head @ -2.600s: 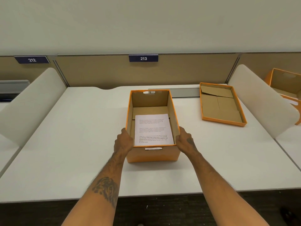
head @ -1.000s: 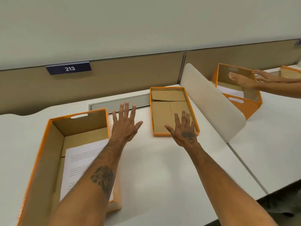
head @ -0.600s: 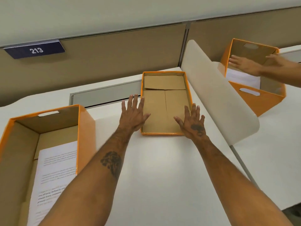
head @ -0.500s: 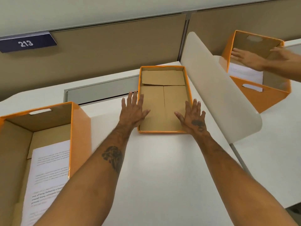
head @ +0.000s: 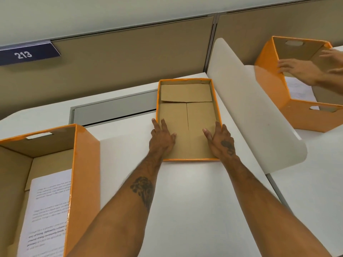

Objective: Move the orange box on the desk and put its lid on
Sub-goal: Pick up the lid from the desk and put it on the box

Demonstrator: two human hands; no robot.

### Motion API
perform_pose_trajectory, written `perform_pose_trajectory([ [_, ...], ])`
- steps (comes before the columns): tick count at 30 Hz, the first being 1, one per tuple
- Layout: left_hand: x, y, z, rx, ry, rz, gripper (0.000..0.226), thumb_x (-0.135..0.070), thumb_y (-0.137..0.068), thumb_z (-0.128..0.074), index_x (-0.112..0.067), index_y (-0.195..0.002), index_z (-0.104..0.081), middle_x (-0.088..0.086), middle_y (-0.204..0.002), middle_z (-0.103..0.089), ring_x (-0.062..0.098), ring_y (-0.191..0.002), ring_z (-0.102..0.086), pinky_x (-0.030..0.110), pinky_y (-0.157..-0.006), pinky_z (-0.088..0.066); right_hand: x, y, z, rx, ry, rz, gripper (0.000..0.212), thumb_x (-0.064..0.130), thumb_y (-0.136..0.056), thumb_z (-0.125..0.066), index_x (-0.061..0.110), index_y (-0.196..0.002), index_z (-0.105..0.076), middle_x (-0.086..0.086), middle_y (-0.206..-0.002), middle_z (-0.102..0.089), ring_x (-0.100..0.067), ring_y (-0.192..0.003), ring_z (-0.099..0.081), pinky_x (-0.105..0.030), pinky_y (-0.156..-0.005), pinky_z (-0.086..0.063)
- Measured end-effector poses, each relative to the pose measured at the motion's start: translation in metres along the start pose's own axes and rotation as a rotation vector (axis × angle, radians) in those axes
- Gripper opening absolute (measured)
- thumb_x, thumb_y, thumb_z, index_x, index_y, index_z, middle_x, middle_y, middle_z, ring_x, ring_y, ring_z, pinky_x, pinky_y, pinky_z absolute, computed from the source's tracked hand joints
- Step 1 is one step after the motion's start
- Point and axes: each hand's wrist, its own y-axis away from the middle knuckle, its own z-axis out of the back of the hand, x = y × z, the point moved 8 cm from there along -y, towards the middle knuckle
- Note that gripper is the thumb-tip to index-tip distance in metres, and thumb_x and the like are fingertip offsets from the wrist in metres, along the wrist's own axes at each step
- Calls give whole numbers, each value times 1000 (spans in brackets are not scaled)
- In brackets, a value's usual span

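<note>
Hands (head: 191, 141) on lid (head: 186, 101) edges

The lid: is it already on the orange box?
No, the lid lies upside down on the desk, apart from the open orange box.

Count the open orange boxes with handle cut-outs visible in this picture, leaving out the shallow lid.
2. One orange box stands at the near left holding a printed sheet; the other box sits beyond the white divider, far right, partly cut off.

orange box (head: 83, 164) cut off at left, paper (head: 48, 210) text perhaps too blurred
</note>
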Motion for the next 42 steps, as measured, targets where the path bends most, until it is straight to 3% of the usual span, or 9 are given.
perform_pose_trajectory([
  [9, 12, 18, 24, -129, 84, -3, 72, -41, -99, -45, -6, -154, -14, 15, -163, -4, 38, -140, -26, 49, -107, -36, 20, 21, 21, -73, -329, -15, 60, 50, -102, -34, 18, -152, -27, -15, -153, -37, -35, -135, -42, -45, -106, -37],
  [15, 39, 37, 67, -258, 133, 2, 70, -46, -98, -43, -8, -152, -20, 12, -163, -12, 36, -137, -32, 48, -104, -39, 39, 28, 51, -59, -697, -132, 66, 44, -101, -44, 14, -155, -23, -8, -146, -49, -28, -136, -44, -43, -108, -38],
  [19, 53, 59, 107, -313, 207, -40, 71, -50, -97, -42, -12, -152, -20, 9, -163, -13, 35, -139, -31, 49, -107, -38, 81, 44, 76, 95, -969, -109, 41, 29, -95, -53, 11, -131, -60, -5, -119, -69, -20, -98, -69, -36, -80, -56],
  [23, 67, 83, 147, -331, 256, -54, 69, -55, -94, -42, -15, -149, -28, 8, -162, -13, 34, -142, -25, 52, -108, -37, 141, 74, 113, 186, -1094, -9, 29, 21, -92, -53, 14, -118, -65, -8, -105, -73, -21, -81, -72, -32, -61, -58],
  [27, 94, 111, 181, -232, 288, -6, 61, -61, -93, -38, -16, -132, -49, 14, -159, -14, 38, -144, -14, 55, -111, -28, 210, 120, 145, 157, -1084, 147, 24, 19, -89, -58, 13, -111, -66, -12, -105, -72, -21, -77, -71, -31, -59, -57],
  [31, 123, 159, 233, -209, 387, 62, 77, -71, -91, -25, -18, -142, -49, 16, -164, -3, 38, -150, -2, 60, -115, -15, 277, 183, 152, 110, -1065, 266, 35, 19, -89, -58, 14, -124, -61, -12, -114, -69, -26, -92, -69, -36, -67, -58],
  [35, 127, 214, 294, -228, 748, -139, 73, -77, -88, -25, -27, -131, -55, 5, -141, -50, 25, -129, -45, 51, -107, -32, 335, 255, 139, -10, -1040, 334, 51, 23, -86, -64, 18, -135, -53, -8, -122, -64, -29, -105, -65, -48, -87, -58],
  [39, 138, 261, 337, -136, 1009, -243, 83, -81, -81, -35, -38, -151, -24, 1, -161, -23, 32, -135, -43, 52, -96, -45, 389, 329, 122, -208, -860, 474, 58, 30, -88, -68, 20, -141, -47, 4, -115, -58, -15, -98, -60, -33, -81, -54],
  [42, 154, 287, 360, -140, 1096, -272, 93, -85, -70, -50, -39, -148, -29, 3, -151, -41, 25, -117, -58, 47, -88, -54, 422, 381, 103, -279, -753, 584, 49, 32, -90, -65, 21, -136, -52, 5, -98, -65, -18, -88, -67, -31, -74, -54],
])
